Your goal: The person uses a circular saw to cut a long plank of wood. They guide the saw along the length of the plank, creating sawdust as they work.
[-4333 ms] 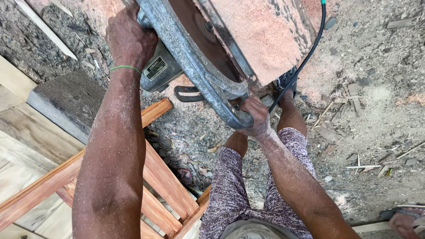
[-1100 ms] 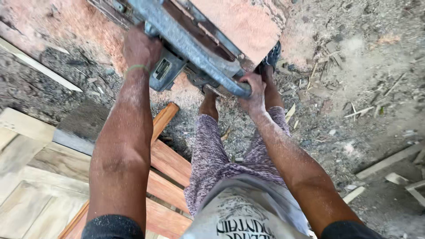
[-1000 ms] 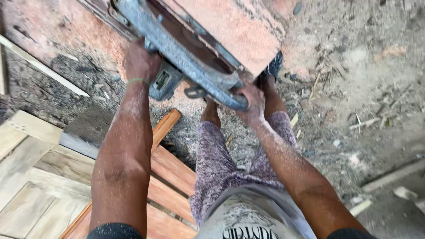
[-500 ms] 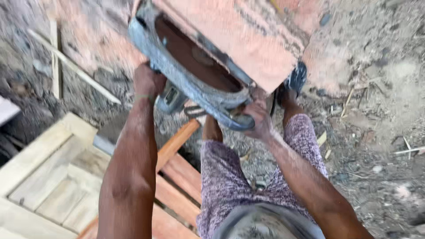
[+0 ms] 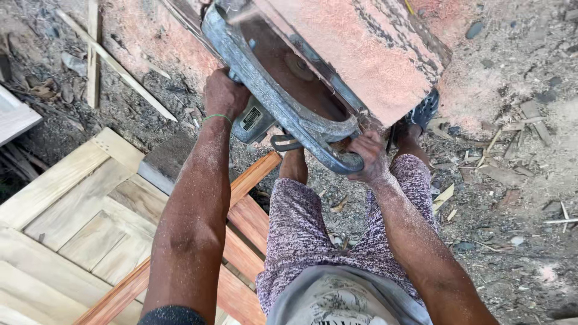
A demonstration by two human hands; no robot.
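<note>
Person is standing over a circular saw (image 5: pixel 289 90), looking down at both arms. Left hand (image 5: pixel 224 93) is wrapping closed around the saw's motor end, fingers curled tight on the grey housing; a green band is sitting on that wrist. Right hand (image 5: pixel 365 157) is gripping the lower curve of the grey metal guard, fingers closed around the rim, thumb side toward the body. Saw is sitting up top centre of view, its round guard tilted, pressed against a reddish wood block (image 5: pixel 367 54) that's coated w/ pink sawdust. A black foot (image 5: pixel 421 111) is showing just under the block's right edge, near the right hand.

Below left, a pale wood panelled door (image 5: pixel 66 222) is lying flat, w/ reddish planks (image 5: pixel 247 210) leaning across its edge btwn the left arm and the purple shorts. Ground (image 5: pixel 512 198) is dirt littered w/ chips, offcuts and sawdust. Thin wood strips (image 5: pixel 102 54) are lying upper left.
</note>
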